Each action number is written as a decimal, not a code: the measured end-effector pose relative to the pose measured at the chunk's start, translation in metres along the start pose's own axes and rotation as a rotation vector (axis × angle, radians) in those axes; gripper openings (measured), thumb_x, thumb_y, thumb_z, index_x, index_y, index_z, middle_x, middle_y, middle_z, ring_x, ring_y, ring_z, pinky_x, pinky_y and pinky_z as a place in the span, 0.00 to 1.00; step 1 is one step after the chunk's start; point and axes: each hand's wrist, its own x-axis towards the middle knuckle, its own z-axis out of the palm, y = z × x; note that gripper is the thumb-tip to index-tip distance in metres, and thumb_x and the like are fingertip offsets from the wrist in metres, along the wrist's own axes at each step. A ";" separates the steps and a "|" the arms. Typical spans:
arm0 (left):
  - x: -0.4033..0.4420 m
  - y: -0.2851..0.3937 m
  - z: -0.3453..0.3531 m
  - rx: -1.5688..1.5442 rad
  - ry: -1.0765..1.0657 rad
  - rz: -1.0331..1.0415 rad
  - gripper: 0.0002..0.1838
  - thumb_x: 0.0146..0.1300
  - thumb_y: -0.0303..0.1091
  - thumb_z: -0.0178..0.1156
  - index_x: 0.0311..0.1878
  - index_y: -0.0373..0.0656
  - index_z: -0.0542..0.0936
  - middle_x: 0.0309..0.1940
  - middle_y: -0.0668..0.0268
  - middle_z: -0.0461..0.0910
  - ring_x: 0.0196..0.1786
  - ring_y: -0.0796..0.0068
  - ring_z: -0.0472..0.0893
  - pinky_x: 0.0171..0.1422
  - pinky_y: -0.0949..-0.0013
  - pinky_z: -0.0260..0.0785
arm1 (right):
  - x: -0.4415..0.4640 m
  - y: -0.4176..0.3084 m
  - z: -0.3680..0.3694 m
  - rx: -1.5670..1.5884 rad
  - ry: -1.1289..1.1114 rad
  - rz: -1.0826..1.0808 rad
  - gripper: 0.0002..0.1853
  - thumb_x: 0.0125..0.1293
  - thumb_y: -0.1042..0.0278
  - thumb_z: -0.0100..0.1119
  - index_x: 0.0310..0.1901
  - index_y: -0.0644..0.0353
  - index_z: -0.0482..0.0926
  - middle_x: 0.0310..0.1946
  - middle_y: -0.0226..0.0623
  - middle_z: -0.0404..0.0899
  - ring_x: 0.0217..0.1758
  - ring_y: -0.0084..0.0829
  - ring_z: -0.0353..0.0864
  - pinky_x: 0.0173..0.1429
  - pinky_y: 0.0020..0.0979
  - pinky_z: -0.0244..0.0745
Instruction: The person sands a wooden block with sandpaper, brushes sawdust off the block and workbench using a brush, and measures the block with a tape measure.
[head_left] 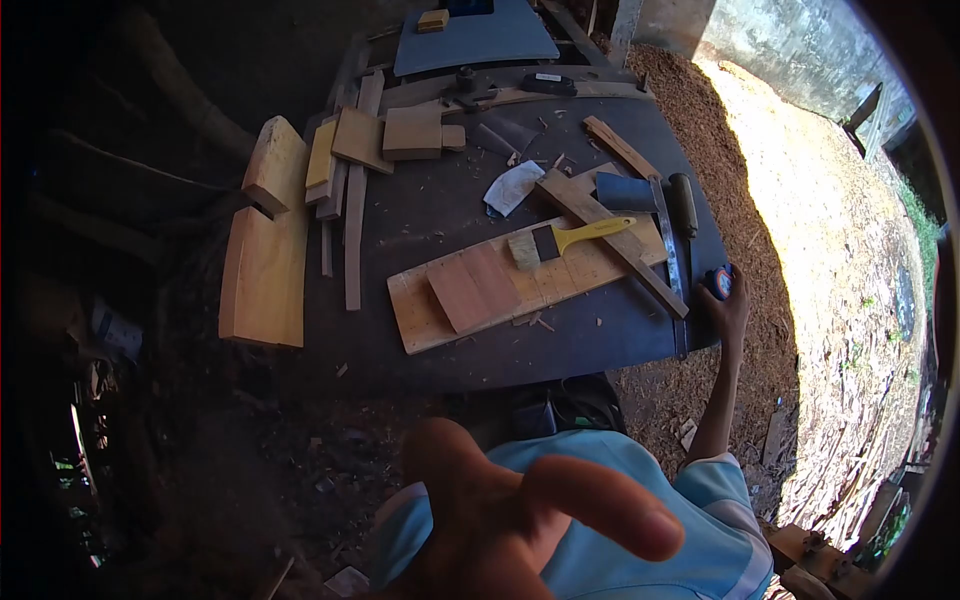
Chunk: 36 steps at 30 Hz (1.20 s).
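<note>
My left hand (pixel 500 510) is raised close to the camera, large at the bottom of the view, with finger and thumb apart and nothing visible in it. At the table's right edge, my right hand (pixel 732 305) is closed around a small round tape measure (pixel 720 282) with a blue and orange face. Left of it lie a metal square's blade (pixel 672 250) and a narrow wood strip (pixel 650 275). A yellow-handled paintbrush (pixel 575 237) and a reddish wood block (pixel 474 288) rest on a light board (pixel 405 315).
On the dark table (pixel 400 365) stand stacked wood pieces (pixel 360 140) and a crumpled white paper (pixel 514 188). Large notched timber (pixel 265 270) sits at the left edge. A grey-blue panel (pixel 480 45) lies at the far end. Sawdust (pixel 690 120) covers the ground at right.
</note>
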 end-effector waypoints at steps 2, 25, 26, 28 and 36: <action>0.002 -0.001 -0.001 -0.008 -0.008 0.004 0.30 0.57 0.54 0.58 0.54 0.45 0.61 0.53 0.44 0.65 0.58 0.53 0.68 0.57 0.54 0.60 | -0.001 -0.003 -0.002 -0.006 0.000 0.011 0.36 0.43 0.57 0.70 0.55 0.64 0.68 0.47 0.50 0.73 0.52 0.45 0.74 0.55 0.39 0.68; 0.011 0.020 -0.041 -0.013 -0.045 0.043 0.29 0.58 0.50 0.59 0.54 0.43 0.61 0.56 0.42 0.61 0.58 0.54 0.68 0.55 0.58 0.65 | 0.000 -0.056 -0.046 0.332 -0.053 0.036 0.34 0.47 0.61 0.68 0.56 0.66 0.69 0.49 0.45 0.73 0.54 0.36 0.72 0.58 0.36 0.66; 0.009 0.027 -0.057 0.019 0.002 0.014 0.29 0.58 0.50 0.59 0.54 0.43 0.61 0.57 0.42 0.61 0.58 0.54 0.68 0.54 0.59 0.65 | -0.001 -0.068 -0.050 0.346 -0.051 0.015 0.34 0.48 0.61 0.67 0.56 0.66 0.68 0.50 0.46 0.72 0.55 0.36 0.72 0.59 0.36 0.65; -0.002 0.046 -0.093 0.176 0.202 -0.138 0.29 0.58 0.50 0.59 0.54 0.43 0.61 0.57 0.42 0.61 0.58 0.54 0.68 0.54 0.59 0.65 | -0.001 -0.091 -0.053 0.519 -0.205 -0.070 0.35 0.47 0.58 0.65 0.57 0.65 0.68 0.51 0.45 0.72 0.56 0.37 0.71 0.60 0.37 0.64; -0.070 0.069 -0.179 0.273 0.924 -0.396 0.10 0.66 0.35 0.50 0.47 0.43 0.69 0.47 0.59 0.72 0.52 0.69 0.72 0.57 0.68 0.65 | -0.005 -0.186 0.009 0.976 -0.845 -0.182 0.33 0.41 0.47 0.63 0.48 0.59 0.67 0.33 0.38 0.73 0.35 0.26 0.74 0.38 0.26 0.70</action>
